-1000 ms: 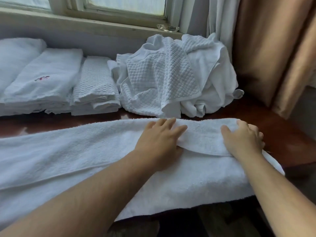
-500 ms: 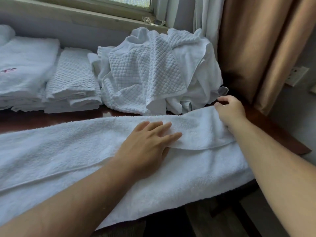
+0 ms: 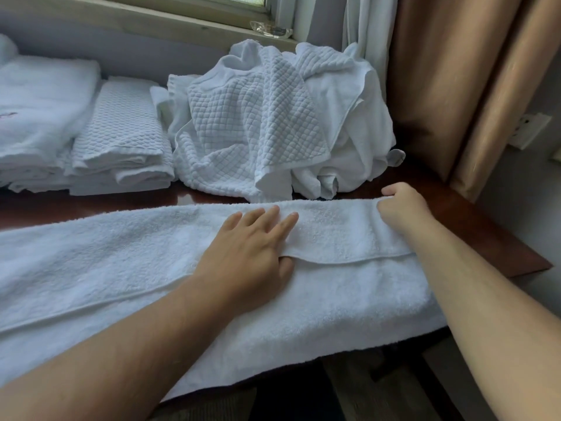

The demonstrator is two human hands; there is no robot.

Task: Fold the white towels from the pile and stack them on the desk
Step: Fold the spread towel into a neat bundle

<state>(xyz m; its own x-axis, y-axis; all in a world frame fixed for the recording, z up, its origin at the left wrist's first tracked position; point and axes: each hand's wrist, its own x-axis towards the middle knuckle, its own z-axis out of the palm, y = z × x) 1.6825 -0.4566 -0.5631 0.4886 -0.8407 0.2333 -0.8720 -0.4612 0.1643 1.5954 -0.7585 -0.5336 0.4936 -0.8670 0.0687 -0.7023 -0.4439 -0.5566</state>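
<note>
White terry towel (image 3: pixel 127 268) is lying lengthwise across the wooden counter (image 3: pixel 498 244), folded edge toward you. Your left hand (image 3: pixel 252 250) is pressing flat on it, fingers (image 3: pixel 267 217) straight; your right hand (image 3: pixel 403 208) is pinching its far right corner with curled fingers. Unfolded pile (image 3: pixel 273 126) is sitting just behind, folded stacks (image 3: pixel 118 138) to its left.

We see a dim, bluish scene lit softly by daylight from the window (image 3: pixel 188 1) at the top, with faint shadows under the forearms, a dull sheen on the desk (image 3: pixel 473 214), slight overall softness, and wide-angle bending toward the edges.
</note>
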